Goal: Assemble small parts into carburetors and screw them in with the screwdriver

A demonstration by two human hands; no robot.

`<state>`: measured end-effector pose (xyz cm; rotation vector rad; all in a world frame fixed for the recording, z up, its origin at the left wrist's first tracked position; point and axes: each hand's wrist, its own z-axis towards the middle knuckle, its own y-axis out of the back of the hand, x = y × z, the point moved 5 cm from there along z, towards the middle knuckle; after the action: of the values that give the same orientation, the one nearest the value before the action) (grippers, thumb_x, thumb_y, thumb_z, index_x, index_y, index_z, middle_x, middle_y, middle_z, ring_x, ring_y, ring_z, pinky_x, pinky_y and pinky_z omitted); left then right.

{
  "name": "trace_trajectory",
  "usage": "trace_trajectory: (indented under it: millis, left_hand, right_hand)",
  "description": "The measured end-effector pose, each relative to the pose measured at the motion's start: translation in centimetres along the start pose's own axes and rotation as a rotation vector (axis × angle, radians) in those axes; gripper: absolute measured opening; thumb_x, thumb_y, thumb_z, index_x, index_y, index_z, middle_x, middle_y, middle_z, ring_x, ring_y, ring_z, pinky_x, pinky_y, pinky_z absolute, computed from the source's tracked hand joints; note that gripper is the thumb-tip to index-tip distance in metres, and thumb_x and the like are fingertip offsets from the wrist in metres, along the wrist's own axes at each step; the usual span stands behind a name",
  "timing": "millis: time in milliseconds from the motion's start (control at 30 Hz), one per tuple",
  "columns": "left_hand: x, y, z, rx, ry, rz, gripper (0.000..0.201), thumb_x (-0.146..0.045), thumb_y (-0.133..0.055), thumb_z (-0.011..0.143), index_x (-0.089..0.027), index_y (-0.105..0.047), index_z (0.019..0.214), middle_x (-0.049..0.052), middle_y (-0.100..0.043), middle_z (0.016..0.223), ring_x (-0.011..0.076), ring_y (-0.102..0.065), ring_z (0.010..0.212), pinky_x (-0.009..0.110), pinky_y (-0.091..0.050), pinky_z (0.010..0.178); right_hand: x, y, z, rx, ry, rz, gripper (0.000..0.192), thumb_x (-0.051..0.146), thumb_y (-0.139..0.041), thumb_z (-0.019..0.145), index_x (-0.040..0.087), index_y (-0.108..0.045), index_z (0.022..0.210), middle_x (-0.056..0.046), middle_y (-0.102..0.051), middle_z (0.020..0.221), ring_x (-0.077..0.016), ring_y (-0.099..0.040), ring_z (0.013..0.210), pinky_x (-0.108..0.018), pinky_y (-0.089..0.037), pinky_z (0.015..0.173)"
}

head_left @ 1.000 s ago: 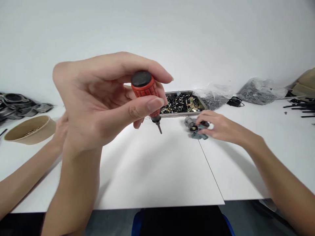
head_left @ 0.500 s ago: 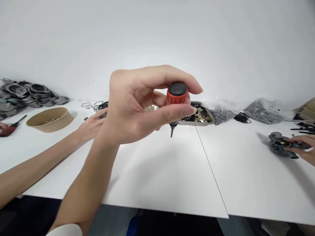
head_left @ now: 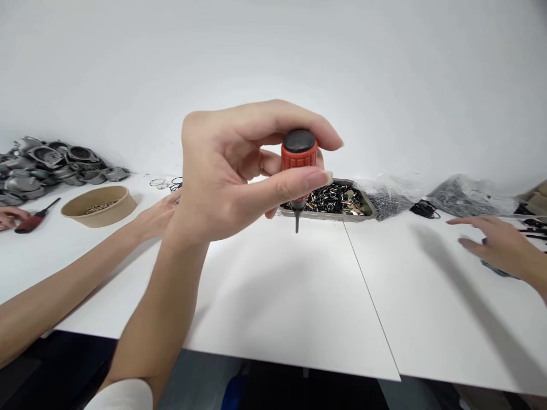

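My left hand (head_left: pixel 239 176) is closed round a red screwdriver (head_left: pixel 299 159) with a black cap, thumb on the near side and fingers behind. Raised close to the camera, the screwdriver stands nearly upright, its short dark tip pointing down above the white table. At the far right my right hand (head_left: pixel 508 245) has its fingers stretched out to the left, with nothing between them. A grey metal part (head_left: pixel 499 271) lies below that hand, mostly hidden by it.
Behind the screwdriver stands a metal tray (head_left: pixel 361 208) of small black and brass pieces. Plastic bags (head_left: pixel 391 196) lie right of it. At left are a co-worker's arm (head_left: pixel 85 267), a tan bowl (head_left: pixel 102 213), another red screwdriver (head_left: pixel 32 222) and piled grey castings (head_left: pixel 47 165).
My right hand has let go of the grey metal part and opened, moving up and left. My left hand has risen slightly with the screwdriver. The view has turned a little left.
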<state>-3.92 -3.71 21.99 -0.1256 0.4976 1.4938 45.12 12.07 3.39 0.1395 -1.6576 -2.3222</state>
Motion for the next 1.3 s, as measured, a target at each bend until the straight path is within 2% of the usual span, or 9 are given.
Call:
trace_trajectory:
  millis: [167,267,433,633,833,933,1033,1167,1300]
  left_hand:
    - [0.1,-0.2,0.0,0.002,0.004,0.018,0.022,-0.012,-0.075,0.072,-0.011,-0.076,0.094,0.009,-0.066,0.072,0.0154,-0.059,0.061,0.026,-0.048,0.035]
    - [0.7,-0.4,-0.1,0.014,0.073,0.077,0.021,-0.019,-0.075,0.075,-0.019,-0.076,0.095,0.008,-0.070,0.078,0.0171,-0.062,0.066,0.027,-0.049,0.039]
    - [1.1,-0.7,-0.3,0.068,0.093,0.190,0.018,-0.027,-0.072,0.079,-0.021,-0.072,0.096,0.005,-0.071,0.082,0.0153,-0.063,0.068,0.026,-0.051,0.046]
    - [3.7,-3.1,-1.3,0.300,0.195,0.562,0.009,-0.017,-0.068,0.081,-0.016,-0.066,0.090,0.000,-0.066,0.080,0.0074,-0.055,0.064,0.023,-0.050,0.058]
    - [6.5,-7.9,-3.6,0.599,0.275,0.523,0.010,-0.014,-0.054,0.088,-0.017,-0.062,0.092,0.004,-0.057,0.096,0.0080,-0.052,0.069,0.022,-0.043,0.059]
    - [6.8,-9.9,-4.8,0.730,0.350,0.476,0.014,-0.010,-0.048,0.088,-0.017,-0.059,0.092,0.006,-0.056,0.098,0.0104,-0.054,0.074,0.024,-0.043,0.061]
    - [6.9,-10.8,-5.4,0.820,0.392,0.498,0.014,-0.009,-0.044,0.088,-0.016,-0.056,0.090,0.006,-0.056,0.098,0.0109,-0.053,0.073,0.025,-0.042,0.060]
    - [7.0,-8.7,-4.1,0.766,0.422,0.544,0.011,-0.024,-0.050,0.091,-0.018,-0.055,0.099,0.005,-0.059,0.103,0.0138,-0.056,0.084,0.028,-0.045,0.071]
    - [9.0,-1.3,-2.8,0.539,0.553,0.821,0.024,-0.040,-0.048,0.092,-0.020,-0.057,0.102,0.005,-0.062,0.105,0.0181,-0.058,0.095,0.032,-0.046,0.082]
  right_hand:
    - [12.0,-0.1,2.1,0.132,0.197,0.329,0.034,0.044,-0.056,0.084,0.022,-0.065,0.108,-0.015,-0.065,0.106,-0.0353,-0.065,0.093,-0.047,-0.053,0.072]
    - [19.7,-0.2,2.5,0.322,0.244,0.462,0.028,0.041,-0.053,0.091,0.026,-0.063,0.112,-0.010,-0.065,0.115,-0.0297,-0.062,0.102,-0.045,-0.053,0.084]
    - [27.9,-1.9,2.3,0.240,0.340,0.663,0.023,0.030,-0.047,0.094,0.024,-0.060,0.112,-0.007,-0.065,0.113,-0.0222,-0.060,0.104,-0.042,-0.049,0.091]
    - [29.5,-4.5,0.7,-0.086,0.402,0.775,0.038,0.026,-0.055,0.090,0.028,-0.048,0.128,-0.007,-0.057,0.120,-0.0235,-0.055,0.109,-0.045,-0.045,0.096]
    - [30.9,-3.4,-0.7,-0.419,0.384,0.808,0.054,0.027,-0.067,0.078,0.027,-0.041,0.126,-0.008,-0.053,0.113,-0.0260,-0.054,0.101,-0.043,-0.050,0.081]
    - [30.8,-3.6,-1.4,-0.528,0.349,0.830,0.033,0.023,-0.061,0.078,0.026,-0.046,0.107,-0.003,-0.056,0.091,-0.0197,-0.056,0.077,-0.032,-0.049,0.063]
    - [30.3,-4.3,-1.5,-0.497,0.356,0.756,0.010,0.016,-0.050,0.081,0.024,-0.046,0.085,0.001,-0.052,0.066,-0.0142,-0.050,0.055,-0.025,-0.040,0.051]
    - [29.8,-5.0,-0.9,-0.351,0.354,0.690,0.011,0.018,-0.046,0.088,0.024,-0.053,0.093,0.002,-0.058,0.062,-0.0119,-0.046,0.047,-0.023,-0.038,0.051]
    - [29.7,-5.4,-0.3,-0.209,0.349,0.662,0.013,0.021,-0.045,0.094,0.025,-0.054,0.101,0.002,-0.063,0.071,-0.0105,-0.048,0.051,-0.021,-0.039,0.055]
